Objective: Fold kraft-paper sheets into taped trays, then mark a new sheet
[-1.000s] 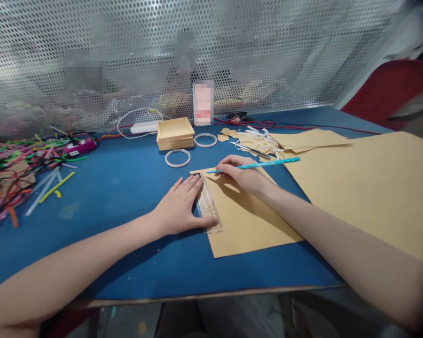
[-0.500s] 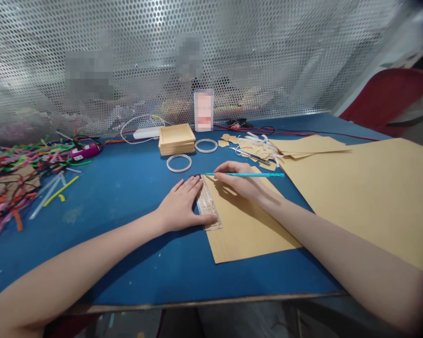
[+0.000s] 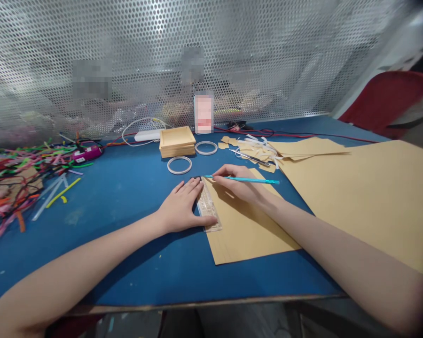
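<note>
A clear ruler (image 3: 207, 204) lies along the left edge of a tan sheet of card (image 3: 238, 234). My left hand (image 3: 181, 205) lies flat across it, thumb spread towards the ruler's near end and the other fingers at its far end. In my right hand (image 3: 241, 182) is a slim turquoise pencil (image 3: 257, 180), pinched between thumb and fingers. The pencil's tip is at the card's far left corner, by the ruler's far end. It slants low, with its tail out to the right.
Stacked wooden trays (image 3: 177, 141) and two white rings (image 3: 179, 165) sit beyond my hands. A craft knife (image 3: 250, 157) lies by paper scraps (image 3: 257, 145). Large tan sheets (image 3: 370, 188) cover the right side; colourful strips (image 3: 21, 178) pile up at left. A phone (image 3: 203, 114) stands behind.
The pencil's tail has dipped and swung slightly towards me while its tip stays near the corner. My left hand and the ruler keep their place; the view has shifted slightly.
</note>
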{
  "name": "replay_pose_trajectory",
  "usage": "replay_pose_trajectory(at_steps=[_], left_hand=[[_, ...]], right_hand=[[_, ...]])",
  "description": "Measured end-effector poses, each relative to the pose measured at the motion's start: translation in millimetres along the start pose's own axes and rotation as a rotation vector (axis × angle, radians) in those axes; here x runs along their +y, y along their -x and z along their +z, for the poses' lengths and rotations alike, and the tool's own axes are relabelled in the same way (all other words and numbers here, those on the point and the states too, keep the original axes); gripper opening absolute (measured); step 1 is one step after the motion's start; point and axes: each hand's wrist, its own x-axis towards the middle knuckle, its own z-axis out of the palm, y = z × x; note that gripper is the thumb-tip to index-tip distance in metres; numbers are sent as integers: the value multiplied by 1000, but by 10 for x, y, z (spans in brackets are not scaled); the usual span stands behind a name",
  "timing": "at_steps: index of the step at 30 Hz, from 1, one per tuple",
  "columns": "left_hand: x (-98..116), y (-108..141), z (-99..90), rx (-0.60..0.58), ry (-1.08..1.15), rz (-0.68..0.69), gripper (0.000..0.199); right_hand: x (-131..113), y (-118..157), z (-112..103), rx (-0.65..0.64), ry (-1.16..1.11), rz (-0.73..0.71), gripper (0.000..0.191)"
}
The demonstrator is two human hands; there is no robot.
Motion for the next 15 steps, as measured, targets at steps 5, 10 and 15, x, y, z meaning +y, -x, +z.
replay_pose_trajectory(at_steps=[5,10,15], left_hand=[[0,-2,0,-1,-5,-3,104],[-4,-1,11,2,-11,-1,104],[-1,-1,12,1,-14,2,104]], right_hand=[[1,14,-11,-3,39,-15,22],[7,6,-15,0,79,8,22],[0,6,-21,5,94,-14,23]])
